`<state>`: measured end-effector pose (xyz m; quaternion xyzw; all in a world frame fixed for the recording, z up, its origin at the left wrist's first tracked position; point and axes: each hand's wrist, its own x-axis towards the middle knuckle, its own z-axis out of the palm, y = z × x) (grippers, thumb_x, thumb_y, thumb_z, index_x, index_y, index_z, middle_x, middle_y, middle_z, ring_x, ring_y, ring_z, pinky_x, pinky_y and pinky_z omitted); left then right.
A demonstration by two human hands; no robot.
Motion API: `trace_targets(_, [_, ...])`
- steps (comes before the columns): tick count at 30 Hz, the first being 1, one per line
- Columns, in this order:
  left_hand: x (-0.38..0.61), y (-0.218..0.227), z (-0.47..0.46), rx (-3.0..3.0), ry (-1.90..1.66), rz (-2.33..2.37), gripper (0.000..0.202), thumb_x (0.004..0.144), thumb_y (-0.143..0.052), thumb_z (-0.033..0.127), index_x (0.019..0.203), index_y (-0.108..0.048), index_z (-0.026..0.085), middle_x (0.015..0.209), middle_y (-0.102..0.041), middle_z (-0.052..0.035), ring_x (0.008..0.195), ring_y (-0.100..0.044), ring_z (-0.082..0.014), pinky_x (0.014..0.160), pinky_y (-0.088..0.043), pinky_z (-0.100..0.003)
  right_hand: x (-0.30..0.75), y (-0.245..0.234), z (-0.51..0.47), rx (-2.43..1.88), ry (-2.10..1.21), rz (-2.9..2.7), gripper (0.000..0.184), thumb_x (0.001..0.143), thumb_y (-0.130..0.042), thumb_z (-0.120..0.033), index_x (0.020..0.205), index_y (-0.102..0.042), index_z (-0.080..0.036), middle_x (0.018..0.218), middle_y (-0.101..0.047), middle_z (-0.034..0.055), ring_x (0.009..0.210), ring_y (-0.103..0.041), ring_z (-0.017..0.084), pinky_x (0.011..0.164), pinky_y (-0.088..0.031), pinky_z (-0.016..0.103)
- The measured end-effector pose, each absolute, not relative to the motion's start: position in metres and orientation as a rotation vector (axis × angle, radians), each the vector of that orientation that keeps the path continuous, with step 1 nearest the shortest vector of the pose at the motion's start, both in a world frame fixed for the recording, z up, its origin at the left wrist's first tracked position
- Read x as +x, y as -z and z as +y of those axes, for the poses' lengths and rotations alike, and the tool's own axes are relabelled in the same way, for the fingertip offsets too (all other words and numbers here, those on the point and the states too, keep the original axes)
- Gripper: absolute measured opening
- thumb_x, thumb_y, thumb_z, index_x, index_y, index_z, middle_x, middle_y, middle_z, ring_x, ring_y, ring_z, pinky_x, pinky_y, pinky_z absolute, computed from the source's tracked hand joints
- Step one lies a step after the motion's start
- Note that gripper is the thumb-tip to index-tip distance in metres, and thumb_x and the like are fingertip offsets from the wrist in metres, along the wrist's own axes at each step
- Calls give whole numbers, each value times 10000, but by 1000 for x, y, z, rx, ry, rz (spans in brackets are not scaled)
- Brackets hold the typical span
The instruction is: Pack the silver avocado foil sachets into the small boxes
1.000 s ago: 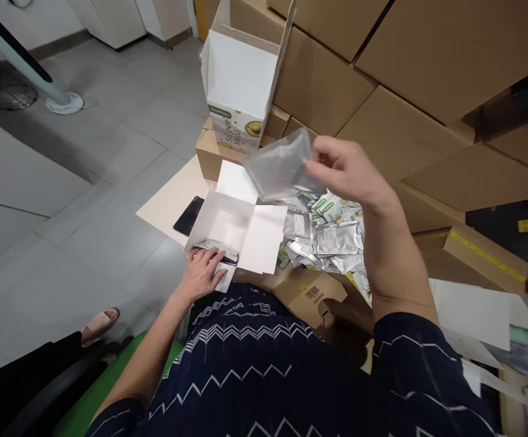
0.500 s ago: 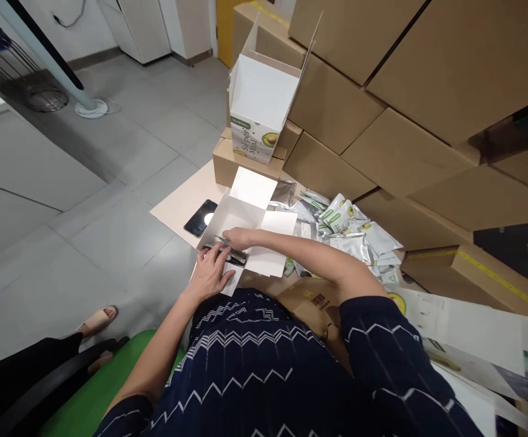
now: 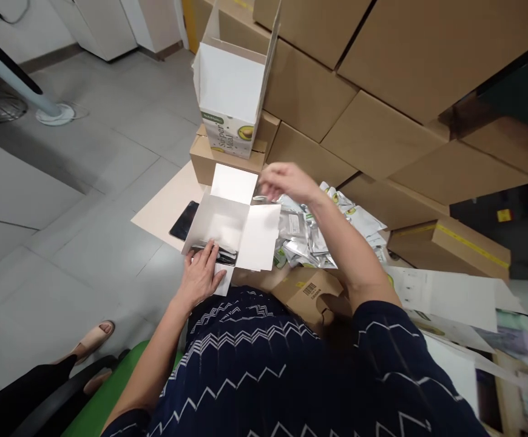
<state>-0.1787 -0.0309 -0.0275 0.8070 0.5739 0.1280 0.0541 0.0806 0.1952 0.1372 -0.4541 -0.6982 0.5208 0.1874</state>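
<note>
A white carton point(image 3: 221, 221) stands with its flaps folded out, several packets point(image 3: 226, 257) upright against its near side. My left hand point(image 3: 200, 273) lies over the carton's near left edge, its fingers stretched onto the packets and the thumb apart over the near flap. It grips nothing that I can see. To the right, a pile of silver and white packets point(image 3: 295, 226) is spread out. Over the pile's far left part hangs my right hand point(image 3: 289, 181), fingers bent downward and smeared by motion; no object shows in it.
A black phone point(image 3: 184, 221) lies left of the carton. Behind stands an open printed box point(image 3: 230, 130) on a brown carton point(image 3: 200, 161). Large cardboard boxes point(image 3: 309, 91) are stacked at the back right. Another person's foot point(image 3: 93, 341) shows at lower left.
My right hand has left the inside of the white carton and moved right and away from me, over the packets. My left hand stays at the carton's near side.
</note>
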Motion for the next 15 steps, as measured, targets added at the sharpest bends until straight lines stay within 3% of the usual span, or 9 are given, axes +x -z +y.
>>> trace_targets(2, [-179,29,-30,2465,-401,1741,723,983,-435,507,1592,-256,160,1620,-334,-205,1197,-579,-370,1097,-279,-555,120,-114,212,-1578,-963,-1962,210,961,-573,-318,914,-664,-135,853,-739,90,678,-680,129,650,-541,236])
trace_targets(4, [-179,30,-30,2476,-412,1741,725,986,-427,516,1595,-245,168,1615,-345,-204,1188,-583,-363,1095,-281,-547,150,-77,214,-1890,-705,-2199,137,891,-663,-239,850,-682,-110,936,-739,156,835,-700,184,777,-536,288])
trace_targets(5, [-179,30,-29,2482,-412,1741,729,986,-421,523,1596,-241,167,1613,-351,-205,1186,-583,-361,1094,-282,-544,161,-57,208,-1979,-700,-2341,120,839,-722,-214,867,-699,-99,999,-735,184,918,-698,211,835,-523,311])
trace_targets(7, [-179,30,-29,2492,-388,1751,733,990,-400,530,1598,-235,154,1612,-349,-210,1190,-579,-362,1095,-280,-545,174,-22,190,-2037,-758,-2451,265,740,-820,-219,946,-728,-80,1135,-712,219,1060,-676,254,924,-492,337])
trace_targets(10, [-179,28,-29,2507,-322,1765,734,998,-369,532,1593,-247,121,1619,-330,-217,1198,-573,-367,1097,-275,-549,182,11,166,-2042,-786,-2377,372,834,-739,-342,1034,-722,-28,1276,-649,246,1220,-607,267,1021,-425,345])
trace_targets(13, [-179,27,-29,2519,-306,1763,733,999,-367,533,1589,-263,111,1620,-327,-216,1196,-577,-368,1095,-279,-547,191,21,163,-1999,-832,-2186,437,981,-519,-376,928,-708,14,1190,-676,248,1135,-640,201,966,-436,299])
trace_targets(15, [-179,27,-29,2527,-313,1766,730,998,-374,530,1589,-263,116,1617,-334,-213,1194,-580,-366,1093,-282,-545,197,24,165,-1940,-901,-2096,421,989,-504,-364,862,-701,-14,1113,-706,211,1009,-672,156,904,-464,268])
